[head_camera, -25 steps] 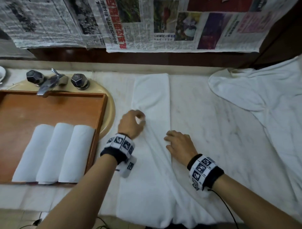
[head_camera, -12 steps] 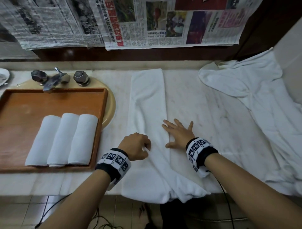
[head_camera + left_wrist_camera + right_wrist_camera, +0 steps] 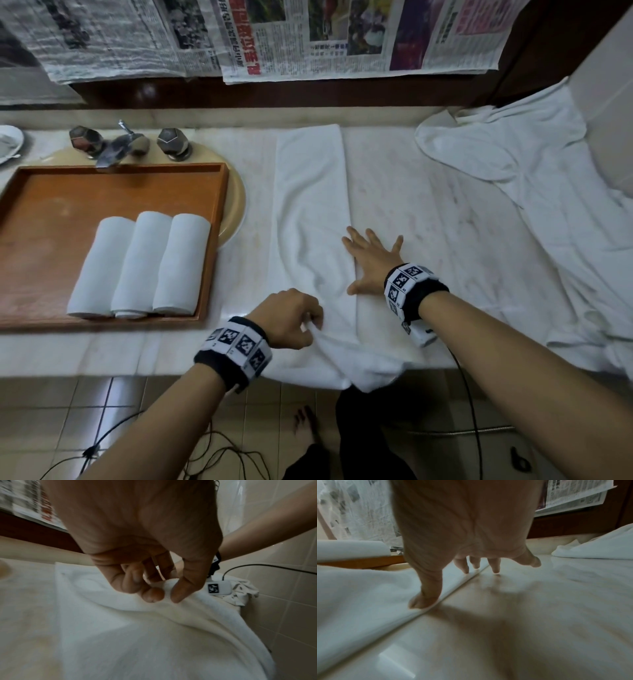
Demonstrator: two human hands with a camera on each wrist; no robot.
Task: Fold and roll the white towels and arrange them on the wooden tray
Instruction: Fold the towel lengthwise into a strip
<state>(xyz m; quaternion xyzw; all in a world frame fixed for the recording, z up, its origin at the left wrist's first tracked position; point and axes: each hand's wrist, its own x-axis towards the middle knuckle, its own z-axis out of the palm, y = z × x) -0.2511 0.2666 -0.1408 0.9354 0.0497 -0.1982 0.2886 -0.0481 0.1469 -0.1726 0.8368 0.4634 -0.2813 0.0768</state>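
Left hand (image 3: pixel 289 318) pinched the half-folded towel (image 3: pixel 310 219); right hand (image 3: pixel 371 262) lay flat. Three rolls (image 3: pixel 140 263) filled the tray (image 3: pixel 41 192); a loose heap (image 3: pixel 513 164) waited.

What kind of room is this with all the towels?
Probably a bathroom, maybe a hotel's: a tap over a basin set in a marble counter, a tiled floor, and rolled towels on a wooden tray.

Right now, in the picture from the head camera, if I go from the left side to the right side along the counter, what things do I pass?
wooden tray → three rolled towels → left hand → folded towel → right hand → loose white towel
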